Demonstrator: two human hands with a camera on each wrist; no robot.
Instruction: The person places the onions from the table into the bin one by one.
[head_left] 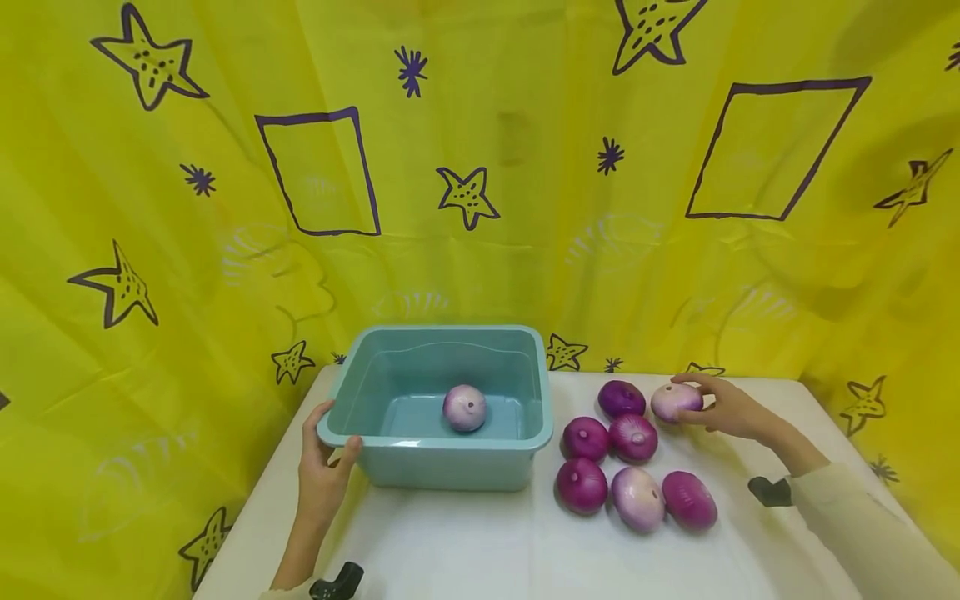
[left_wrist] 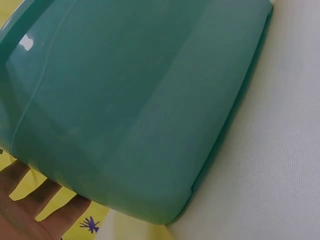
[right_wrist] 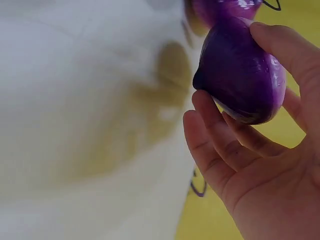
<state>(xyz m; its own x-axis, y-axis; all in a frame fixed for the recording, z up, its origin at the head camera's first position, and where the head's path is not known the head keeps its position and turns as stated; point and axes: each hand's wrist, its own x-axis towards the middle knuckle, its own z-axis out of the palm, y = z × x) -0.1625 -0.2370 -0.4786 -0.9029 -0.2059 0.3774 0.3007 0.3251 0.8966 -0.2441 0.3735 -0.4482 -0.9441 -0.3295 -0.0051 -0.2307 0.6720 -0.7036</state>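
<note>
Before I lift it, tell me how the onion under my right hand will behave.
The onion looks round and glossy, so it will probably roll if nudged and may slip. The right hand already curls fingers round it, which suggests it lifts easily. It seems firm, not floppy.

You've got a teal tub [head_left: 420, 467], purple and pale-pink onions [head_left: 633, 471], yellow curtain [head_left: 525, 208] with purple stars and squares.

White table [head_left: 480, 550], cloth-covered, set against a yellow curtain. Teal tub [head_left: 450, 467] sits left of centre on it. Right of the tub, seven onions [head_left: 633, 437] lie in a loose cluster on the cloth, most touching a neighbour: five deep purple, two pale. Small black object [head_left: 768, 492] near the right edge.
</note>
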